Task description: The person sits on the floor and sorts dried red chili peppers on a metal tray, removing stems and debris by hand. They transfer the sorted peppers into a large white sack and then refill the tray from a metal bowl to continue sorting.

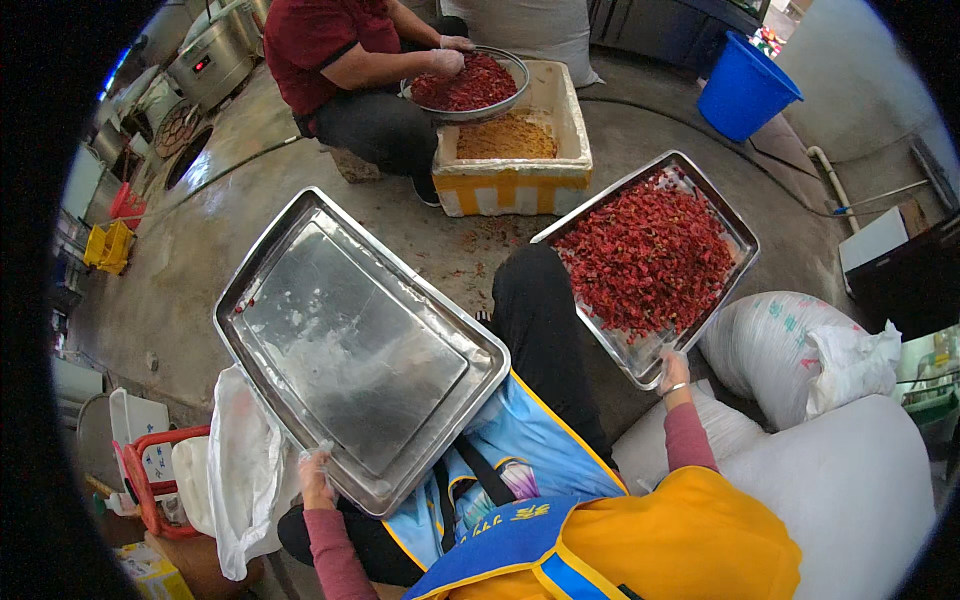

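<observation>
My left hand (318, 478), in a clear plastic glove, grips the near corner of a metal tray (360, 341) that lies tilted across my lap. Only a few red bits show in that tray, at its far left corner. On the right, my right hand (671, 371), gloved too, holds the near edge of a second metal tray (637, 371). Chopped dark red pieces (645, 255), which look like dried peppers, are heaped in it. My fingertips are partly hidden by glare and the tray rims.
Ahead, a crouching person (352, 82) works gloved hands in a round sieve (480, 114) of red pieces over a foam box (517, 176) holding yellowish-brown material. White sacks (795, 352) lie at right; a blue bucket (750, 90) stands beyond. A hose (247, 157) crosses the floor.
</observation>
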The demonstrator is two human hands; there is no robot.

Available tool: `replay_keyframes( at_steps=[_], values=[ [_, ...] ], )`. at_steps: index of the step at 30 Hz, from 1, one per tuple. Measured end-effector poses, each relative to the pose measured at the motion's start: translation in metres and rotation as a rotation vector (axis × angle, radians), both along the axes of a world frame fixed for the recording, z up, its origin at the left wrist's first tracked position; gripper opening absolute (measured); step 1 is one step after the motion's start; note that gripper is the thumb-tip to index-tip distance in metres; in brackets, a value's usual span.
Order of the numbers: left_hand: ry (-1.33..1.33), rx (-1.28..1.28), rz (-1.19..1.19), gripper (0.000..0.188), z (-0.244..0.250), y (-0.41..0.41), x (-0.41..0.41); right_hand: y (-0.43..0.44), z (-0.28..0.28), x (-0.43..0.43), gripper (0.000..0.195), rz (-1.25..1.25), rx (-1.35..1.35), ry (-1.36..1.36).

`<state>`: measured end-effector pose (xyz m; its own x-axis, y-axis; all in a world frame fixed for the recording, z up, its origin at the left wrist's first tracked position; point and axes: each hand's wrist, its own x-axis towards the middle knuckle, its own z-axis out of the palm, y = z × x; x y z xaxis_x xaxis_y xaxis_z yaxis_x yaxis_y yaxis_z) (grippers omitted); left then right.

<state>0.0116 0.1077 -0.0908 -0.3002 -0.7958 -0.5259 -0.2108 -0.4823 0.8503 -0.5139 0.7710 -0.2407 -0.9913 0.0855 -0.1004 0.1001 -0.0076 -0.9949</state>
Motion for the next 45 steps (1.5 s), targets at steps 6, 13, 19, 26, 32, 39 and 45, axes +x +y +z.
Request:
replay_keyframes(
  at_steps=[6, 13, 19, 26, 32, 39, 45],
  values=[
    [-0.201, -0.413, -0.006, 0.017, 0.017, 0.014, 0.022, -0.053, 0.027, 0.028, 0.008, -0.132, -0.115, -0.098],
    [-0.226, -0.439, -0.191, 0.025, 0.042, 0.025, 0.063, -0.075, 0.078, 0.050, 0.015, -0.134, 0.010, -0.011],
    [-0.131, -0.423, -0.017, 0.022, 0.058, 0.045, 0.069, -0.085, 0.099, 0.064, 0.018, -0.161, 0.034, -0.115],
    [-0.243, -0.589, -0.070, 0.017, 0.021, 0.017, 0.038, -0.086, 0.077, 0.055, 0.013, -0.202, -0.038, -0.085],
    [-0.284, -0.431, 0.049, 0.016, -0.038, -0.032, 0.040, -0.047, -0.002, 0.030, 0.013, -0.155, 0.230, 0.029],
    [-0.010, -0.194, 0.166, 0.023, -0.021, -0.011, -0.026, 0.013, -0.012, -0.024, 0.015, -0.152, 0.517, 0.210],
    [-0.482, -0.405, 0.001, 0.040, 0.022, 0.007, -0.011, -0.002, 0.112, -0.012, 0.031, -0.461, 0.903, 0.199]
  ],
)
